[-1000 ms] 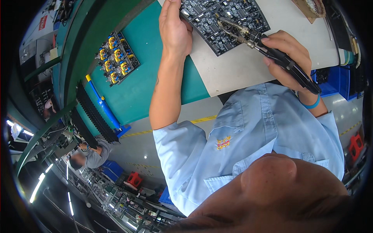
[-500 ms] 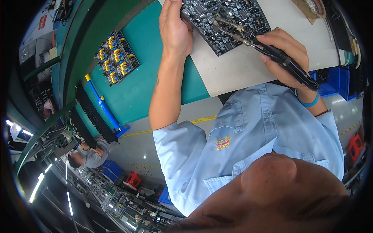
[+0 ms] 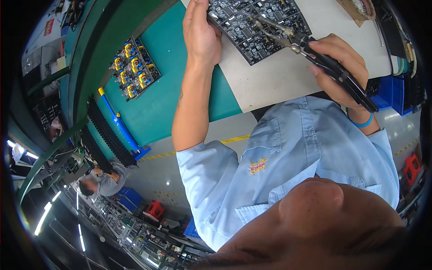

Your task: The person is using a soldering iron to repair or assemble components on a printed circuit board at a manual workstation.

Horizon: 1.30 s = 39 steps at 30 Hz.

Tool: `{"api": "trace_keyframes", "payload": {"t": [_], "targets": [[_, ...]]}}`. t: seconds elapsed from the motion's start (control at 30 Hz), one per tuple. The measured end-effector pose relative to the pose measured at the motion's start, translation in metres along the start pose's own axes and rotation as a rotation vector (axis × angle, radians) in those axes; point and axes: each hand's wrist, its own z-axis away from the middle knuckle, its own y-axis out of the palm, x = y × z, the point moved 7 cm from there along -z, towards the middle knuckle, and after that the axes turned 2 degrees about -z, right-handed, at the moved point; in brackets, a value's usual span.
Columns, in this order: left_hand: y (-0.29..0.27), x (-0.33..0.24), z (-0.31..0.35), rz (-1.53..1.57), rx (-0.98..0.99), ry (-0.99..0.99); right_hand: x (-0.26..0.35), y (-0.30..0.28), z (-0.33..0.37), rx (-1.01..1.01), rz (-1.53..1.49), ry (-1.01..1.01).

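Note:
A black circuit board panel (image 3: 258,50), divided into several small boards, sits over the pale mat at the upper middle. My left hand (image 3: 200,38) is closed on its left edge, thumb side hidden partly behind the fingers. In my right hand (image 3: 343,58) is a pair of black-handled soldering tweezers (image 3: 337,71), gripped with the fingers wrapped round the handle. Its two metal tips are apart and blurred, over the upper part of the panel. Whether they touch the panel I cannot tell.
On the green mat (image 3: 180,49) at left lies another board (image 3: 135,67) with yellow and blue parts. Beside it are a blue desoldering pump (image 3: 123,128) and black ribbed strips (image 3: 108,130). A round tip-cleaning container (image 3: 362,8) stands upper right; blue bins (image 3: 390,92) are below.
My right hand and the soldering tweezers have shifted right and slightly toward me, the tips now smeared by motion. My left hand and the panel have moved very slightly left.

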Motion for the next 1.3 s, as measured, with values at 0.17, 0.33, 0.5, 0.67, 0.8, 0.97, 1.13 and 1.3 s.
{"api": "trace_keyframes", "payload": {"t": [0.17, 0.33, 0.5, 0.67, 0.8, 0.97, 1.13, 1.3], "targets": [[-0.006, 0.001, -0.002, -0.02, 0.0, 0.007, -0.007, -0.034, 0.023, -0.142, 0.135, -0.013], [-0.006, 0.002, -0.003, -0.031, -0.03, -0.01, -0.028, -0.077, 0.063, -0.497, 0.292, 0.172], [-0.004, 0.003, -0.002, -0.041, -0.051, -0.017, -0.041, -0.089, 0.075, -0.67, 0.301, 0.35], [-0.005, 0.0, 0.0, -0.057, -0.065, -0.009, -0.021, -0.049, 0.053, -0.376, 0.115, 0.062], [-0.005, 0.001, -0.001, -0.057, -0.062, -0.013, -0.011, -0.019, 0.033, -0.124, 0.052, -0.03], [-0.004, 0.0, -0.002, -0.055, -0.051, -0.007, -0.016, -0.005, 0.025, -0.092, -0.006, -0.012], [-0.005, 0.002, -0.002, -0.061, -0.044, -0.01, -0.021, -0.001, 0.022, -0.102, -0.021, -0.057], [-0.006, 0.002, -0.001, -0.087, -0.039, -0.012, -0.022, -0.001, 0.023, -0.104, -0.013, -0.046]]}}
